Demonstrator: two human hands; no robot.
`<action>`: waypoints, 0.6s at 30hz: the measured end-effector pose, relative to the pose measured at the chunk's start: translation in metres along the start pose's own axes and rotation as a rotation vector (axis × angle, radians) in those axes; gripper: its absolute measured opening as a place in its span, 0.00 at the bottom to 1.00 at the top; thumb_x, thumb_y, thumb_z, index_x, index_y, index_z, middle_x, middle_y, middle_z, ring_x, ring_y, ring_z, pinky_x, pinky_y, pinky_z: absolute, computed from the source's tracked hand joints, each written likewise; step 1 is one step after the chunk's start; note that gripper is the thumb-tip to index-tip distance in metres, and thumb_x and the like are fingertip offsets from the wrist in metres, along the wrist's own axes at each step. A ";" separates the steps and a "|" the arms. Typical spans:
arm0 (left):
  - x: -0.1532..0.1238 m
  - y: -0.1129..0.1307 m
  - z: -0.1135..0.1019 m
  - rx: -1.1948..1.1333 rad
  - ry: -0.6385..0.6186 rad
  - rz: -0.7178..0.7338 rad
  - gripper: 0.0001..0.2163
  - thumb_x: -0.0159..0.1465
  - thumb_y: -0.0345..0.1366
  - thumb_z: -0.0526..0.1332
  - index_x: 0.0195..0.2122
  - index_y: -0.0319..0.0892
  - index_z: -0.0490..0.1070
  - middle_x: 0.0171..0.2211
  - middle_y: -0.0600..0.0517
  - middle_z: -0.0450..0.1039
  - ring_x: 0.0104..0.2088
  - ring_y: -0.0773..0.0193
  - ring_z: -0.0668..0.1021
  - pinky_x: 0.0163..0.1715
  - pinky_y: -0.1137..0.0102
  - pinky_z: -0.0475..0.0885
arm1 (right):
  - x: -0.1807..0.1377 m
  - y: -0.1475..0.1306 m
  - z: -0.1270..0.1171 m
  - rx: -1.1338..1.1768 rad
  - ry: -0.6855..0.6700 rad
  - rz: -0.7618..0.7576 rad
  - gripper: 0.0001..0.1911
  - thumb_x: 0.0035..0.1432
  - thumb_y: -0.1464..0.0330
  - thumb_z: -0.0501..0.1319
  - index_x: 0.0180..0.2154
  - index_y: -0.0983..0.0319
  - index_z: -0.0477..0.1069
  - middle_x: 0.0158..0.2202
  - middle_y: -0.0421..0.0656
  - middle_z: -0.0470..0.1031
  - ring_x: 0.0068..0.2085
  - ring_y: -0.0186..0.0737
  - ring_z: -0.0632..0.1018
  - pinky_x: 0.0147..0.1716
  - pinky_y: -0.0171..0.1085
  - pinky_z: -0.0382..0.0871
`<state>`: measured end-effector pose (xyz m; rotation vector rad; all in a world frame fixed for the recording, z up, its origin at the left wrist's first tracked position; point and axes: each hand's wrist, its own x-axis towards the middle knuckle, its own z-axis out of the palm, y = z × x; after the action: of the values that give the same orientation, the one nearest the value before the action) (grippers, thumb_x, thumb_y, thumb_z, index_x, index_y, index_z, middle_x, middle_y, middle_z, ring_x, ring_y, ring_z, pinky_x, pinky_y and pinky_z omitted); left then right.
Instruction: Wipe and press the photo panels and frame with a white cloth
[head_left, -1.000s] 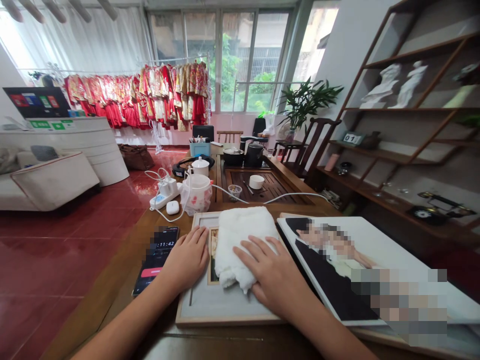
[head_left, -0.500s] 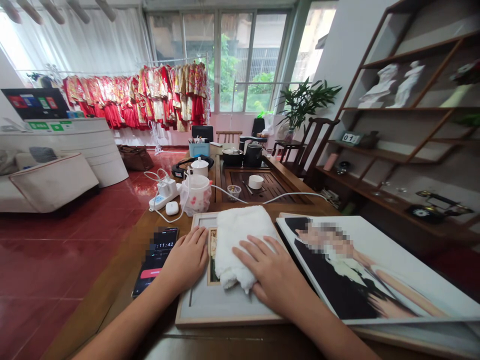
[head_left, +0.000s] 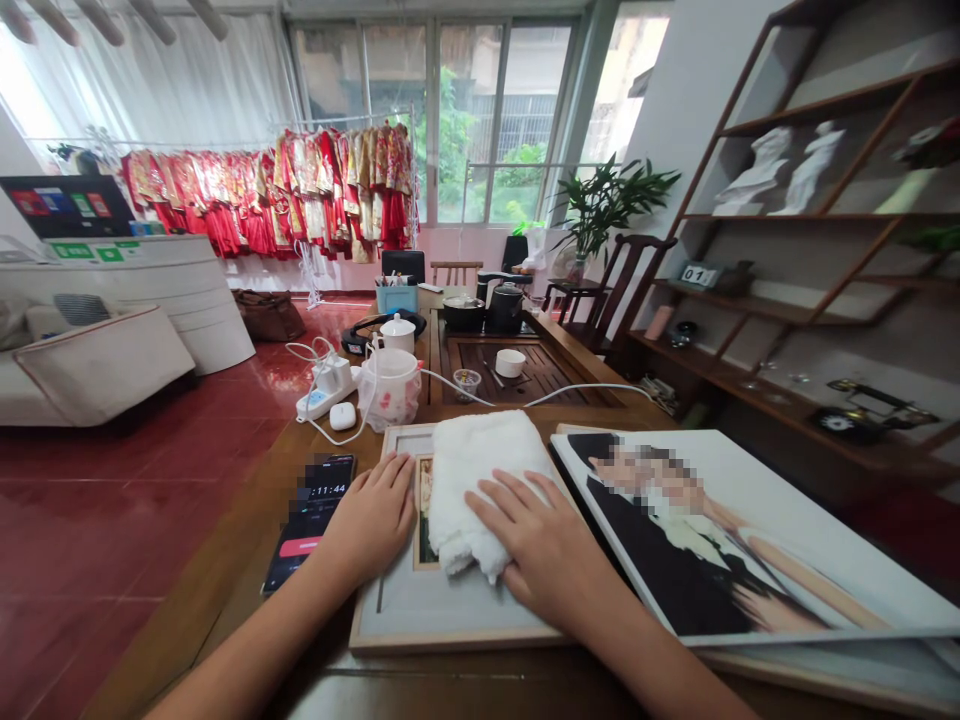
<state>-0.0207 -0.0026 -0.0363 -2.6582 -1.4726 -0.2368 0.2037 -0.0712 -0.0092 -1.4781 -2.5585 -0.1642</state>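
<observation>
A folded white towel (head_left: 484, 450) lies on a picture frame (head_left: 465, 620) with a pale wooden edge and a light grey mount. My right hand (head_left: 544, 545) rests on the towel, palm down, fingers spread and stretched out. On the left border of the same frame lies my left hand (head_left: 379, 515), its fingers stretched out flat and holding nothing. The towel covers most of the small picture (head_left: 426, 525) in the middle of the mount. Just left of my left hand is a phone (head_left: 304, 550) with a running timer on its screen.
To the right, a large photo print (head_left: 720, 540) lies on another frame. Behind are a plastic-wrapped container (head_left: 390, 385), a power strip (head_left: 330, 385), an earbud case (head_left: 343, 415) and a tea tray (head_left: 540, 375) with a white cup (head_left: 510, 362). A white cable (head_left: 592, 388) crosses the table.
The phone's timer has moved from 11:42 to 11:44. My hands, the towel and the frame keep their places; the view has shifted very slightly.
</observation>
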 end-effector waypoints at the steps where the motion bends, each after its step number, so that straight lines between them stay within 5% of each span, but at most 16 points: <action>1: 0.000 0.000 0.000 -0.001 0.002 0.001 0.21 0.70 0.35 0.44 0.63 0.36 0.58 0.63 0.45 0.58 0.64 0.56 0.59 0.59 0.59 0.60 | 0.000 0.000 0.000 -0.006 -0.008 -0.017 0.31 0.51 0.70 0.58 0.59 0.61 0.61 0.59 0.50 0.65 0.61 0.54 0.61 0.59 0.55 0.47; 7: 0.000 -0.001 -0.001 -0.006 0.006 0.026 0.21 0.69 0.35 0.46 0.62 0.36 0.58 0.63 0.43 0.59 0.64 0.55 0.60 0.58 0.59 0.62 | -0.001 -0.006 -0.001 0.023 -0.066 -0.228 0.33 0.53 0.69 0.58 0.61 0.60 0.57 0.60 0.49 0.64 0.62 0.53 0.60 0.61 0.53 0.46; 14: 0.000 -0.001 0.001 0.014 0.006 0.021 0.22 0.70 0.35 0.44 0.62 0.35 0.58 0.63 0.44 0.58 0.64 0.56 0.59 0.59 0.59 0.60 | -0.001 -0.001 0.001 0.003 -0.003 -0.032 0.32 0.50 0.72 0.58 0.59 0.60 0.60 0.60 0.49 0.64 0.62 0.52 0.60 0.61 0.52 0.46; 18: 0.000 -0.001 0.000 0.017 0.004 0.010 0.22 0.70 0.35 0.44 0.63 0.36 0.58 0.63 0.45 0.58 0.64 0.56 0.60 0.59 0.60 0.61 | -0.001 -0.003 0.000 0.000 -0.032 -0.099 0.33 0.51 0.70 0.59 0.60 0.62 0.59 0.60 0.51 0.64 0.61 0.54 0.61 0.61 0.52 0.47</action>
<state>-0.0215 -0.0020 -0.0367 -2.6496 -1.4525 -0.2272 0.2014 -0.0733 -0.0099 -1.3661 -2.6582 -0.1545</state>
